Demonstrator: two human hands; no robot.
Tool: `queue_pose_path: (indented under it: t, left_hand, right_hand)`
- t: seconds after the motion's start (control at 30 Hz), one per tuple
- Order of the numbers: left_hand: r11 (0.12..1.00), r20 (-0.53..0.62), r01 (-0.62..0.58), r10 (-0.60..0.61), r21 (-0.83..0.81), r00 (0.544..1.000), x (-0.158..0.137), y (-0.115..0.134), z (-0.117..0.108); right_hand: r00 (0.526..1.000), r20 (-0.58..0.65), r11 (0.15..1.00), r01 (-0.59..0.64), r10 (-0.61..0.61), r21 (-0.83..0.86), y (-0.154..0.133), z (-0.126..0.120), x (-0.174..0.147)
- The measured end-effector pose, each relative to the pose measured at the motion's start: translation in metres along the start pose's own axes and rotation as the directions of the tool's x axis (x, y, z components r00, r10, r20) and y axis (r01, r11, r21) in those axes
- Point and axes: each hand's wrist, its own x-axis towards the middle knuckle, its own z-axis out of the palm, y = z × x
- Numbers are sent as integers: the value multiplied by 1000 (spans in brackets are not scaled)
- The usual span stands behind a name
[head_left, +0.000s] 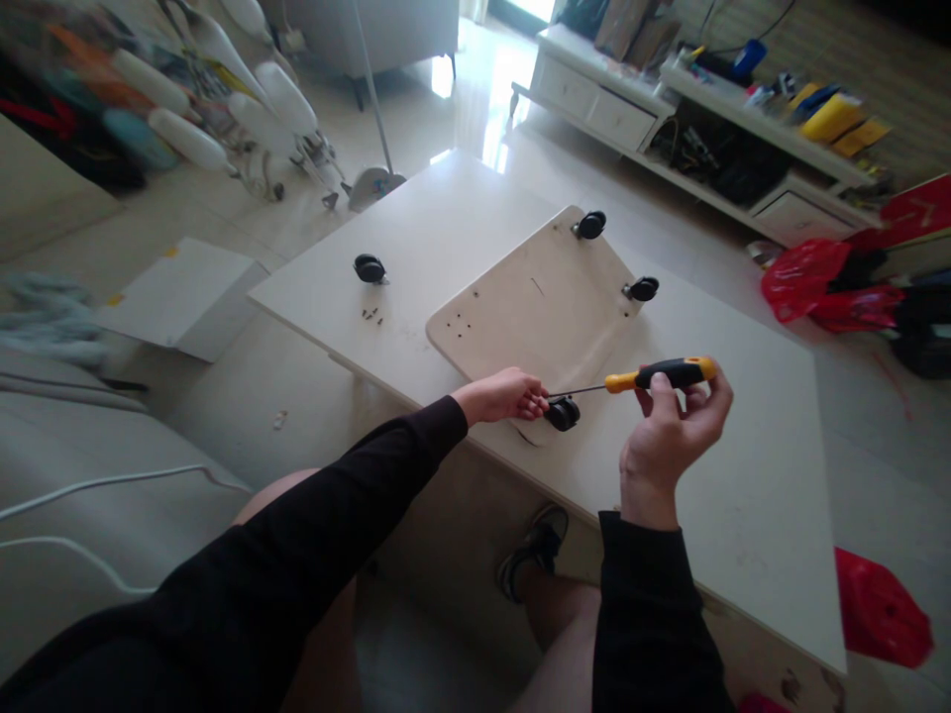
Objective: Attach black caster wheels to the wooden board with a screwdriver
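Observation:
My right hand (676, 426) is wrapped around the yellow and black handle of a screwdriver (669, 373), held nearly level. Its thin shaft runs left to the closed fingertips of my left hand (509, 394), which pinch at the tip; whatever is between them is hidden. Just beside those fingers is a black caster (563, 413) at the near corner of a white board (520, 297). Two more casters, one at the far corner (591, 226) and another on the right (643, 288), stand on the board. Bare holes (459, 325) show at its left corner.
The board lies on a white table (758, 475). A loose caster (369, 267) and several small screws (371, 316) lie on the table's left part. A white box (185, 297) sits on the floor at left, and red bags (881, 609) are at right.

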Motion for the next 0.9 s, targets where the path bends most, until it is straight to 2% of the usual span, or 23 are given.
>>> queue_pose_path:
  t: [0.1, 0.27, 0.43, 0.57, 0.83, 0.9]
  left_hand:
    - [1000, -5, 0, 0, 1, 1000, -1, 0, 0]
    - [1000, 3, 1, -1, -3, 1000, 1, -1, 0]
    - [1000, 6, 4, -4, -3, 1000, 3, -2, -1]
    - [1000, 3, 5, -5, 6, 1000, 3, -2, -1]
    - [1000, 8, -11, 10, 28, 1000, 1, -1, 1]
    - [997, -9, -52, 52, 60, 999, 1, 1, 1]
  right_hand:
    - [998, 35, 996, -55, 53, 74, -1, 0, -1]
    - [1000, -8, 997, 30, -30, -75, 1, 0, 0]
    - [999, 18, 999, -39, 39, 25, 0, -1, 0]
    - [999, -38, 1000, 11, -12, -29, 1, 0, 1]
    - [999, -24, 1000, 27, -27, -7, -3, 2, -3]
    - [998, -42, 999, 36, -36, 4, -4, 1, -3]
